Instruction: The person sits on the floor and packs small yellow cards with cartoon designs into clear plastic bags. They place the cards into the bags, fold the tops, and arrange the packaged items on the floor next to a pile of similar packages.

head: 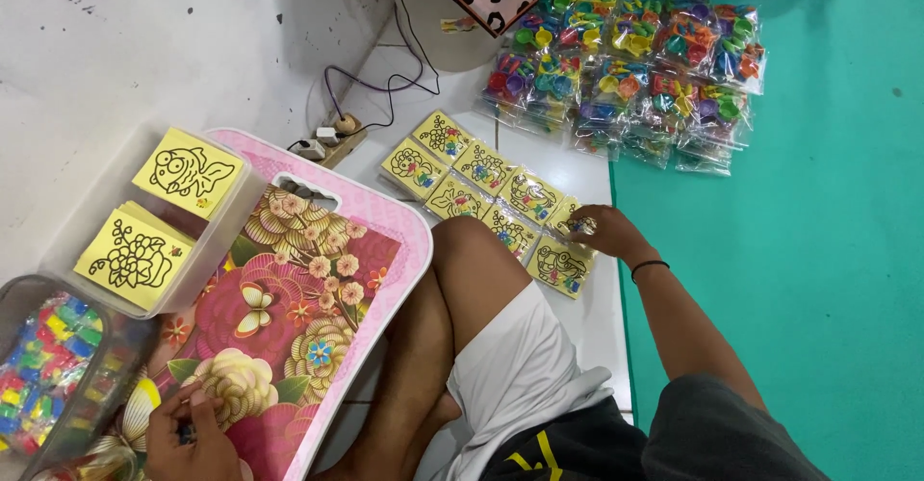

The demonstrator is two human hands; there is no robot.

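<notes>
Left hand (192,433) rests curled on the flowered tray (318,279), fingers pinching something small and dark, while right hand (606,233) presses one more yellow picture packet (576,223) onto the floor rows, loose cards (144,255) still waiting.

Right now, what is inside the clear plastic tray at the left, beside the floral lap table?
The clear plastic tray holds two stacks of yellow cards: the upper stack shows a fish outline, the lower stack flowers. Only the top cards show; those beneath are covered.
</notes>
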